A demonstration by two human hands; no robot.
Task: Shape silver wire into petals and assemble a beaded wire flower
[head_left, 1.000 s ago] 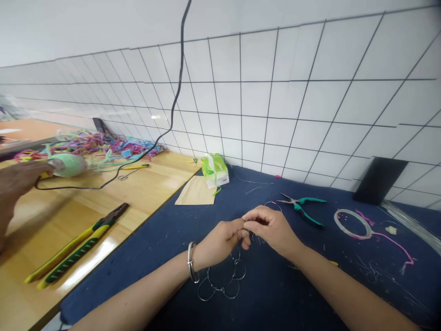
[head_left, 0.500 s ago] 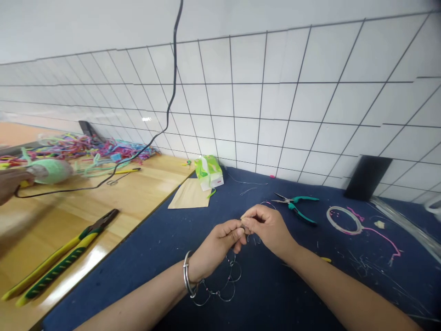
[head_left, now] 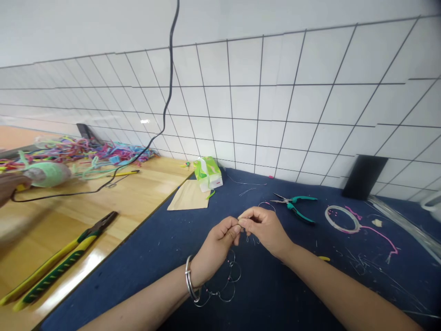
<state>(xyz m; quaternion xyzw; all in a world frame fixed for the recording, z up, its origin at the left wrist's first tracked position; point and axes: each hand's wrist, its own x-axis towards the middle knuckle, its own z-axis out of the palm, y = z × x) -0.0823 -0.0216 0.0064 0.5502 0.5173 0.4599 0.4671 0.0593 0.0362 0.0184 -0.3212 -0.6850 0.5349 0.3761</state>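
My left hand, with a silver bangle at its wrist, is closed in a pinch over the dark blue mat. My right hand pinches right beside it, its fingertips meeting those of the left. Between them they hold a thin wire piece, mostly covered by the fingers. A chain of silver wire loops with small pink beads hangs from the hands and curves below the left wrist. One more wire loop shows just behind my right hand. Teal-handled pliers lie open, beyond the right hand.
At right are a white ring-shaped dish with pink beads, a pink cord and wire scraps. A tissue pack sits behind. On the wooden table at left lie large yellow-green pliers; another person's hand is by a green-wrapped object.
The view has shifted slightly. Both my hands keep their pinch, and the right fingers have moved a little against the left ones. The other person's hand at the left has moved slightly.
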